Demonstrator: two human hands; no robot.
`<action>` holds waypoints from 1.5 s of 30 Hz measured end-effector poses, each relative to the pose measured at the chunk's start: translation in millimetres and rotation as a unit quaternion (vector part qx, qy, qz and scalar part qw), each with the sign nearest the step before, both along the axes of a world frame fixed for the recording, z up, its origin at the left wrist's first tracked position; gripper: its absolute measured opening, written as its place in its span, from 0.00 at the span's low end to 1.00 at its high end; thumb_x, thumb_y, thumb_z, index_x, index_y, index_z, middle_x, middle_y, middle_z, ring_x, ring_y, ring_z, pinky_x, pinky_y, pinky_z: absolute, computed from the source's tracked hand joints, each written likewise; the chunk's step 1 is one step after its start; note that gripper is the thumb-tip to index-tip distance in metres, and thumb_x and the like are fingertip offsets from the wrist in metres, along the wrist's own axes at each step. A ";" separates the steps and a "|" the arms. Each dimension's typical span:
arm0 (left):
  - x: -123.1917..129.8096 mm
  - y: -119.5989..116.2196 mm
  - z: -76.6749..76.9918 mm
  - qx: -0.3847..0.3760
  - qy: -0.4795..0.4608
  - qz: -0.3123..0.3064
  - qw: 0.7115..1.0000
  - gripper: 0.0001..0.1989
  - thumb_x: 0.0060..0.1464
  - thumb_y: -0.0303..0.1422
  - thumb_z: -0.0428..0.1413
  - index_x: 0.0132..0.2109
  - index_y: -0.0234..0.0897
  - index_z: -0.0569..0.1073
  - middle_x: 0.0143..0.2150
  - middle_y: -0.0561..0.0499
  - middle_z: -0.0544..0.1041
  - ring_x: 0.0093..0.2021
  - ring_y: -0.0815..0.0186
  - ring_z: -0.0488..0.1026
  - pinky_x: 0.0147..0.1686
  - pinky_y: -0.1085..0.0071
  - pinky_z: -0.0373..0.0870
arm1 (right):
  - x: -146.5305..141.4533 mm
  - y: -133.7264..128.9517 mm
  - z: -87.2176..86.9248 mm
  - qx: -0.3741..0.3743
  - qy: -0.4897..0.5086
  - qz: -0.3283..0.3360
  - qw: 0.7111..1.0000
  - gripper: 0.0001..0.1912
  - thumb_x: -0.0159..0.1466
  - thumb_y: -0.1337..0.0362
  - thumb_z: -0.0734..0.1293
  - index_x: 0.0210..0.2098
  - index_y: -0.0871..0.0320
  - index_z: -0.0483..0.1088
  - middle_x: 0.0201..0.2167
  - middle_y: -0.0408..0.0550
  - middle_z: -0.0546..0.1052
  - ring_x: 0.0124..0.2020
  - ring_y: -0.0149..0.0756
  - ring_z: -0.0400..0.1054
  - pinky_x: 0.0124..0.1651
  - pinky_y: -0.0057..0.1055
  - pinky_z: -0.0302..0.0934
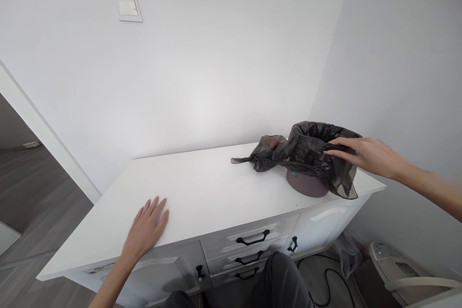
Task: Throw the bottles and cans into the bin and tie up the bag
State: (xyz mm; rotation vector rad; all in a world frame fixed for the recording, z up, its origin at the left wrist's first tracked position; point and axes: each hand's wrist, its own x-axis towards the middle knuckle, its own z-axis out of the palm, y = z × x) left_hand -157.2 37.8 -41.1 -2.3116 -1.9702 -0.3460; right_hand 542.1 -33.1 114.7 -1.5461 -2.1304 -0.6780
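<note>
Right hand [373, 155] pinching black bag [306, 147] over brown bin [306, 184], left hand [146, 228] open, flat on white countertop [202, 192].

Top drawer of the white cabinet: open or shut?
Shut: the top drawer has its front about flush with the cabinet doors beside it, with no gap showing.

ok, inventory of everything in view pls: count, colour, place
wall switch: 1, white, wall upper left
door frame: 1, white, left
small item: unclear count, pale, floor far left
cabinet: 1, white, centre
drawer handles: 3, black, cabinet front
door handles: 2, black, flanking drawers
container: 1, brownish, cabinet top right
plastic bag: black, over container, count unclear
clear bag: 1, floor right
cable: black, floor right, count unclear
appliance: 1, beige, lower right
legs: 2, dark trousers, bottom
hands: 2, left on cabinet top, right gripping black bag
</note>
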 end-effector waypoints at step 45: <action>35.7 51.1 9.8 -0.013 0.030 0.088 0.996 0.35 0.68 0.49 0.37 0.75 0.40 0.57 0.78 0.46 0.53 0.77 0.45 0.47 0.73 0.43 0.47 | -193.6 110.2 -207.9 -0.061 0.218 -0.107 0.968 0.28 0.73 0.54 0.55 0.68 0.59 0.53 0.72 0.68 0.44 0.72 0.65 0.48 0.65 0.61 0.55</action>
